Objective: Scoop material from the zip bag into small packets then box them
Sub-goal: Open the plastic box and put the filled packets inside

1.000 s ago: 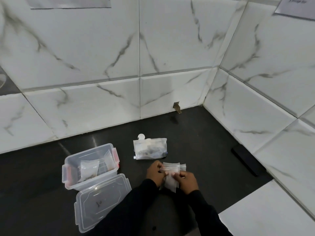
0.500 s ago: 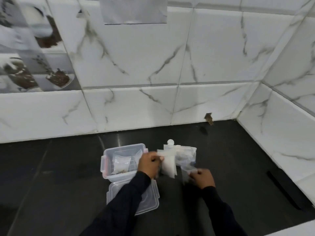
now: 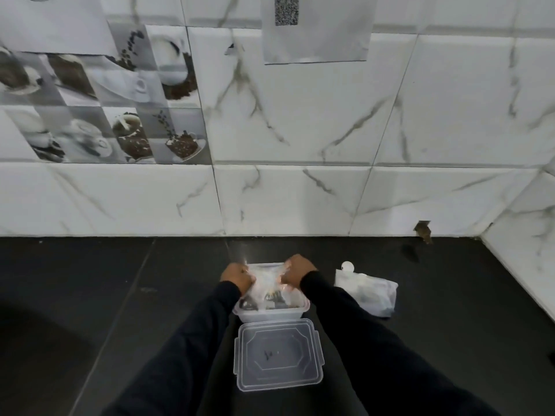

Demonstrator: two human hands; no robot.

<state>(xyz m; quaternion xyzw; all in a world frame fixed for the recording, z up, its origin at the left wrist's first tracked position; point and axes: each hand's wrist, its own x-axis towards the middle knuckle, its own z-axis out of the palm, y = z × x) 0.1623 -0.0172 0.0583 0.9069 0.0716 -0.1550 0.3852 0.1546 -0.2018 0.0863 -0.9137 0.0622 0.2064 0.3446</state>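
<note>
A clear plastic box (image 3: 270,316) stands open on the dark counter, with dark material showing inside it. Over the box, my left hand (image 3: 235,274) and my right hand (image 3: 297,269) each grip a side of a small clear packet (image 3: 267,279), which is blurred. The box's clear lid (image 3: 277,354) lies flat just in front of the box. To the right lies the zip bag (image 3: 368,291), whitish and bulging, with a small white round scoop (image 3: 347,266) at its far end.
A marble-tiled wall runs along the back of the counter, and a side wall (image 3: 522,247) closes the right end. A small brown broken spot (image 3: 423,231) sits at the wall's foot. A sheet of paper (image 3: 315,28) hangs on the wall.
Both hands moved left from the zip bag to above the open box, carrying a packet. My view swung left, so the box now sits centred and the bag lies to the right.
</note>
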